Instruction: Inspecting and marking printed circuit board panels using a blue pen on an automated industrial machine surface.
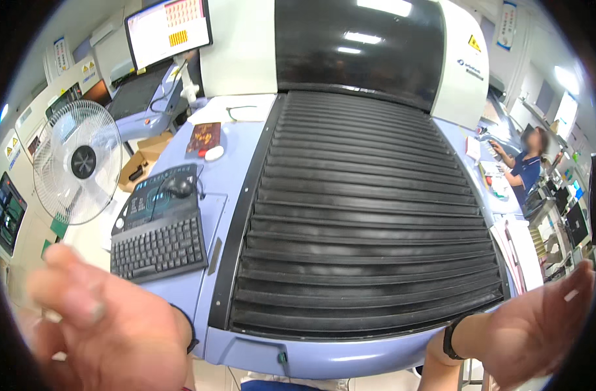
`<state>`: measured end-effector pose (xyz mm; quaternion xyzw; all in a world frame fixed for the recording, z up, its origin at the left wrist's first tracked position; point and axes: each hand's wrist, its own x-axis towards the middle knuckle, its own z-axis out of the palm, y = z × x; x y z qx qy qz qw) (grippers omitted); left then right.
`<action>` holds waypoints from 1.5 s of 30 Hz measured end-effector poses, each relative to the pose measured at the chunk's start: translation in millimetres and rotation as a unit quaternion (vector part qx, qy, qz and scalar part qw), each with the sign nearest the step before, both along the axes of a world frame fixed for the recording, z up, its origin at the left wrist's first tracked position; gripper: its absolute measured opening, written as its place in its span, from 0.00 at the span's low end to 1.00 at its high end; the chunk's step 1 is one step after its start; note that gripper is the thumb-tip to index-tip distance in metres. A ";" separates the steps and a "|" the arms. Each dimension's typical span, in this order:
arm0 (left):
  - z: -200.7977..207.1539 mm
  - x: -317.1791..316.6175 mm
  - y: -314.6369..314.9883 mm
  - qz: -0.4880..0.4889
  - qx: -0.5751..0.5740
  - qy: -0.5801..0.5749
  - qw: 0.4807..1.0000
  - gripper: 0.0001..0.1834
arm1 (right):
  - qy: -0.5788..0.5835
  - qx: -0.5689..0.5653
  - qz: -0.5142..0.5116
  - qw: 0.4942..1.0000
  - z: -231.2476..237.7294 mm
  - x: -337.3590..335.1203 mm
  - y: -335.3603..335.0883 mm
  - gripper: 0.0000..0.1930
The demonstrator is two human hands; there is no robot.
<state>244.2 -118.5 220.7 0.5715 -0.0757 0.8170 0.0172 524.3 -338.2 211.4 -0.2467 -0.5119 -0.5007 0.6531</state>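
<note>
My left hand point(118, 322) is raised at the lower left, palm up and empty, its loosely bent fingers apart and smeared by motion. It is nearest to a black keyboard point(159, 249) on the machine's pale blue ledge, without visibly touching it. At the lower right, my right hand point(537, 329) is held up with fingers stretched out and nothing in it. A dark band circles each wrist. Between the hands lies a ribbed black bellows cover point(369, 215) on the machine. A black mouse point(178, 188) rests on a dark mat behind the keyboard.
A standing fan point(79, 161) is at the left, near a monitor point(169, 31). A brown booklet point(204, 137) and a white round object point(214, 154) lie on the ledge. Papers point(516, 254) sit at the right edge. Another person point(527, 166) works farther back at right.
</note>
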 end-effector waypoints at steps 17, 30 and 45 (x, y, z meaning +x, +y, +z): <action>-185.8 46.0 64.2 0.052 -0.266 0.466 0.842 0.06 | 0.197 -0.428 -0.045 0.881 -155.9 53.4 87.5 0.10; -189.1 51.7 87.8 0.081 -0.353 0.373 0.854 0.05 | 0.193 -0.363 -0.033 0.911 -152.2 78.9 106.5 0.12; -196.7 49.0 65.4 0.220 -0.367 0.529 0.733 0.38 | 0.151 -0.474 -0.092 0.862 -156.1 76.2 100.6 0.13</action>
